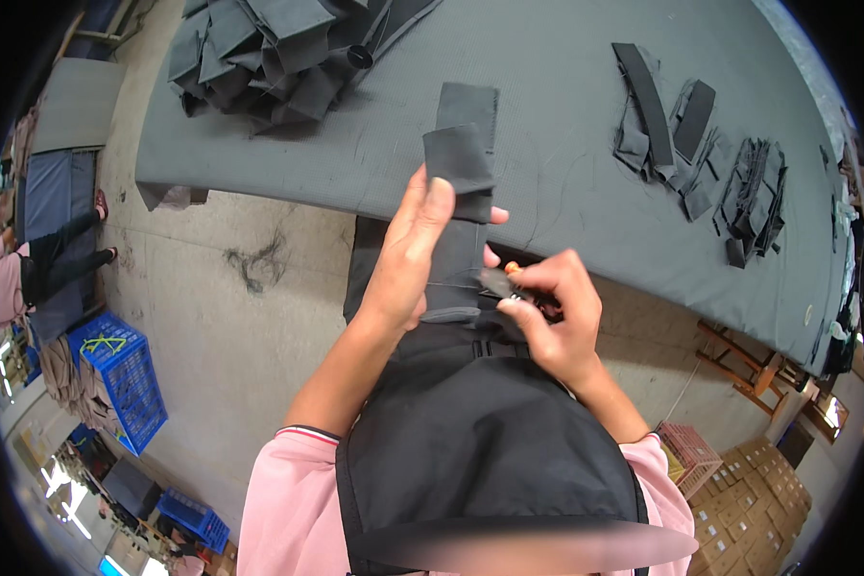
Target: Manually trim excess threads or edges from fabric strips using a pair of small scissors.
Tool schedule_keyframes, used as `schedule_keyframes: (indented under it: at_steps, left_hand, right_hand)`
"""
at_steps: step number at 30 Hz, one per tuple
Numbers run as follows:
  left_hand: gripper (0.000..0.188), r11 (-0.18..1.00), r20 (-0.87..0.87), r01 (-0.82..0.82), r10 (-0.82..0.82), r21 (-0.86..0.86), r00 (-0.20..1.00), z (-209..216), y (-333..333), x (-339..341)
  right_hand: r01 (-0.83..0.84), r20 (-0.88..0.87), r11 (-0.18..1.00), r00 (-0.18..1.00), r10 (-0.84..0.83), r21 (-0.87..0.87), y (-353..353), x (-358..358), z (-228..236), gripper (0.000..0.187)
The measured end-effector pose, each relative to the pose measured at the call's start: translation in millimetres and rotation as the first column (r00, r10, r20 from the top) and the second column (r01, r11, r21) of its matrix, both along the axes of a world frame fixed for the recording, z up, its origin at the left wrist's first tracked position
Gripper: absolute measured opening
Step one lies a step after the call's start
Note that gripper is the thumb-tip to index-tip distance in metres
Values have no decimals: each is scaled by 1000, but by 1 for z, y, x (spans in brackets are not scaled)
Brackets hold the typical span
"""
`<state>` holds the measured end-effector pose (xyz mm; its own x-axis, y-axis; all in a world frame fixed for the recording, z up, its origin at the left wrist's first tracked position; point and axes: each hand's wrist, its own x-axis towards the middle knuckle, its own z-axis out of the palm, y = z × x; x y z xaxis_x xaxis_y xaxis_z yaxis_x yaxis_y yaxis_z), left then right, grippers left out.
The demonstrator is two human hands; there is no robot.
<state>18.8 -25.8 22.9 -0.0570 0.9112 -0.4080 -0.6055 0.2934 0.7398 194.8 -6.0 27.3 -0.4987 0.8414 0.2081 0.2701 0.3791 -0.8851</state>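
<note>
My left hand [408, 252] is closed on a dark grey fabric strip [457, 156], thumb on top and fingertips showing past its far side. The strip's upper end reaches over the table's near edge, and its lower part hangs in front of my black apron [490, 413]. Close by on the right, my right hand [568, 312] grips small thread snips [495, 281] with a bit of orange on them. Their blades are at the strip's right edge, blurred, and most of the handle is hidden by my fingers.
A grey-covered table [547, 115] spans the far side. On it lie a heap of dark fabric pieces [269, 58] at left and smaller strip bundles [754, 197] at right. Loose threads [257, 261], a blue crate [130, 384] and a person [43, 254] are on the left, a wooden stool [744, 363] on the right.
</note>
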Motion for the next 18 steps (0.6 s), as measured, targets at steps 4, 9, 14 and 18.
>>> schedule_keyframes:
  at_steps: [4, 9, 14, 18]
  left_hand:
    - [67, 994, 94, 60, -51, -93, 994, -12, -4, -5]
    - [95, 992, -13, 122, -122, 38, 992, -2, -20, 8]
    - [91, 992, 23, 115, -117, 44, 993, 2, -29, 12]
    - [56, 1000, 78, 23, -23, 6, 997, -9, -39, 15]
  right_hand:
    - [85, 44, 973, 996, -77, -215, 16, 6, -23, 30]
    - [-12, 89, 998, 996, 17, -56, 24, -19, -14, 40]
    - [70, -79, 991, 995, -61, 114, 39, -26, -33, 15]
    - [67, -322, 742, 873, -368, -667, 41, -34, -19, 9]
